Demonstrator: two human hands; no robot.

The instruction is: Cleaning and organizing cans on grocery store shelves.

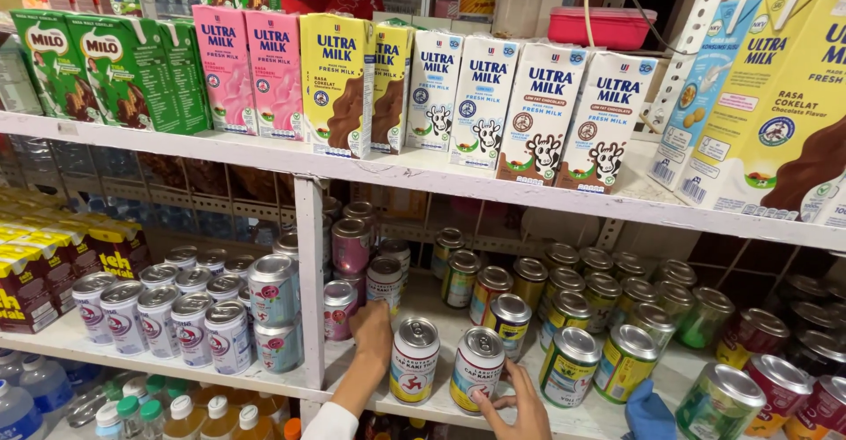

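Two white and red drink cans stand at the front of the lower shelf (582, 418). My right hand (520, 405) comes up from below, with thumb and fingertips closed around the base of the right can (477, 365). My left hand (371, 332), on a white-sleeved arm, reaches up between the left can (415, 358) and a small pink can (338, 309). Its fingertips are hidden behind the cans, so I cannot tell what they touch.
Green and yellow cans (568, 365) crowd the shelf to the right, silver cans (189, 316) to the left of a white upright post (310, 281). Milk cartons (480, 96) line the upper shelf. Bottles (132, 409) stand below. A blue cloth (649, 412) lies at the shelf edge.
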